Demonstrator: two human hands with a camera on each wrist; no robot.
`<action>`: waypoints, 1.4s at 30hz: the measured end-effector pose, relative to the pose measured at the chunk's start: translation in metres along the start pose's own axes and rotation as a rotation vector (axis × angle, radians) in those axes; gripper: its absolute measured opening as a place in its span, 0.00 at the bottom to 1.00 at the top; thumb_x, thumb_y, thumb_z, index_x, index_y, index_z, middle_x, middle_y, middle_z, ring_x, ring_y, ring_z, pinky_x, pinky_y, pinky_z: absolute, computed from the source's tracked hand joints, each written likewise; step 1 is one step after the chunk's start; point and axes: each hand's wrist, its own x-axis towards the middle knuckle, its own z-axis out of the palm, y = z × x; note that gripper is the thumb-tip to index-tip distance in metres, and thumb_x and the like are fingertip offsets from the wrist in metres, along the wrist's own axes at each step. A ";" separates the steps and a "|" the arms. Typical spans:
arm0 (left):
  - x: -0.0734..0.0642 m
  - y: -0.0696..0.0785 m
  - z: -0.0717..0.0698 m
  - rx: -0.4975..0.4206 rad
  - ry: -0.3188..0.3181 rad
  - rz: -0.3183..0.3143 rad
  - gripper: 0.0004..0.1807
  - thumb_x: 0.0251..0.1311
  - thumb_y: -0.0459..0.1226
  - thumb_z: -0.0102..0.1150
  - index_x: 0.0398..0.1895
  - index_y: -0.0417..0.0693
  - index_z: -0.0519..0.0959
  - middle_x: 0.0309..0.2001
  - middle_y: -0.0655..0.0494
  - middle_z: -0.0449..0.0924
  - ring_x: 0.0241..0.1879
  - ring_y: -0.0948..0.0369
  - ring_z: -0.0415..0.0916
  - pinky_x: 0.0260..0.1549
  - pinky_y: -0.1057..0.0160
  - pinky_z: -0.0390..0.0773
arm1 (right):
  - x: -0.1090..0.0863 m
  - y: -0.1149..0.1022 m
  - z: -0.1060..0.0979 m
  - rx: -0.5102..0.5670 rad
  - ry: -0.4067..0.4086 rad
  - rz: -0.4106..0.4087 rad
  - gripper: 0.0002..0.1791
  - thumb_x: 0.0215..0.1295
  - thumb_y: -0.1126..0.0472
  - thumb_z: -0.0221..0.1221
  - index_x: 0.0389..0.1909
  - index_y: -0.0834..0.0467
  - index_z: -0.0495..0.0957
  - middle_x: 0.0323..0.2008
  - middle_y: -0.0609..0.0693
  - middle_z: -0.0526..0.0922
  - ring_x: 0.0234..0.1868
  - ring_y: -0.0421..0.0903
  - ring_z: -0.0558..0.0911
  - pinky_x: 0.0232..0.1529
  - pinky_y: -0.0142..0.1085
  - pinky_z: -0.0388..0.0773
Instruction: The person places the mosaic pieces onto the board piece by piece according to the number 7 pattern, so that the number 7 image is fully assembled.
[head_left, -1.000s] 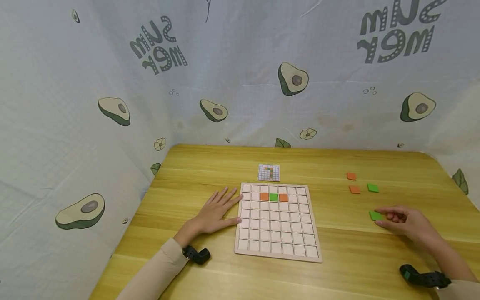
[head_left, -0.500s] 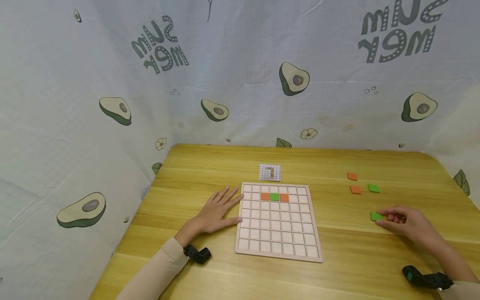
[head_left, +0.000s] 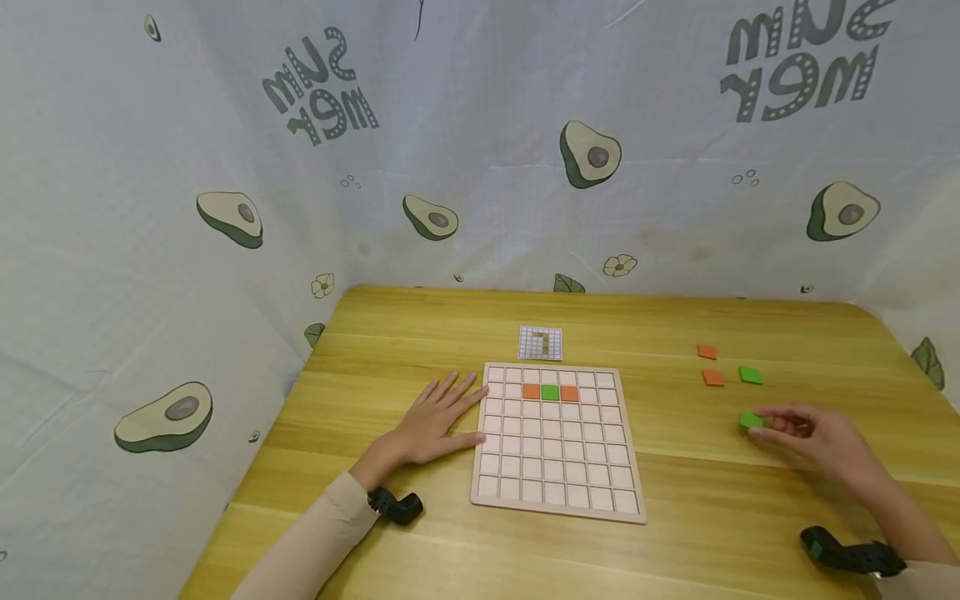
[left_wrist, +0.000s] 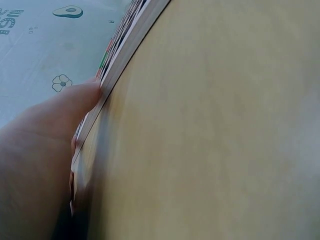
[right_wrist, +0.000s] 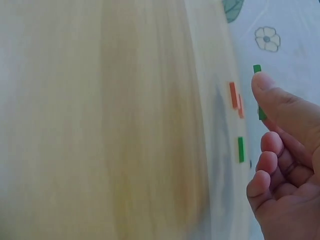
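Observation:
My right hand (head_left: 817,437) pinches a green square tile (head_left: 749,422) between thumb and fingers, just above the table. In the right wrist view the thumb covers the middle of that green tile (right_wrist: 262,114), and the other fingers curl in. My left hand (head_left: 431,425) lies spread, with its index fingertip and thumb tip on the left edge of a wooden grid board (head_left: 551,452). In the board's second row sit an orange tile (head_left: 531,392), a green tile (head_left: 550,392) and another orange tile (head_left: 569,393), side by side. In the left wrist view the thumb (left_wrist: 75,102) touches the board's edge.
Behind the board lies a small printed grid card (head_left: 540,343). Loose on the right of the table are an orange tile (head_left: 707,352), a second orange tile (head_left: 713,378) and a green tile (head_left: 751,375). A patterned white cloth (head_left: 495,225) hangs behind the table (head_left: 405,550).
The green tile in my right hand has come up off the table and now tilts between the fingers. My left hand stays put on the board's edge.

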 end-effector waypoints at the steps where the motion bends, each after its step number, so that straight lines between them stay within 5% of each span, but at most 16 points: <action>1: 0.000 0.000 0.000 0.001 0.006 0.003 0.43 0.70 0.66 0.39 0.81 0.64 0.45 0.81 0.55 0.36 0.78 0.51 0.30 0.73 0.46 0.32 | 0.001 -0.002 0.001 -0.004 0.011 -0.015 0.20 0.63 0.58 0.69 0.47 0.71 0.82 0.27 0.44 0.76 0.26 0.35 0.69 0.25 0.29 0.67; 17: 0.000 0.002 -0.003 -0.011 0.000 -0.001 0.42 0.70 0.66 0.40 0.81 0.64 0.45 0.81 0.55 0.37 0.78 0.50 0.30 0.73 0.46 0.33 | 0.013 -0.045 0.022 0.074 0.032 -0.143 0.16 0.59 0.63 0.71 0.44 0.67 0.84 0.27 0.45 0.76 0.26 0.36 0.72 0.25 0.27 0.72; 42: 0.000 0.002 -0.004 -0.021 0.003 -0.002 0.42 0.70 0.65 0.40 0.81 0.64 0.45 0.81 0.55 0.37 0.78 0.50 0.30 0.73 0.47 0.32 | 0.041 -0.099 0.058 0.170 -0.079 -0.224 0.14 0.59 0.64 0.71 0.42 0.68 0.83 0.27 0.49 0.74 0.27 0.39 0.71 0.26 0.29 0.72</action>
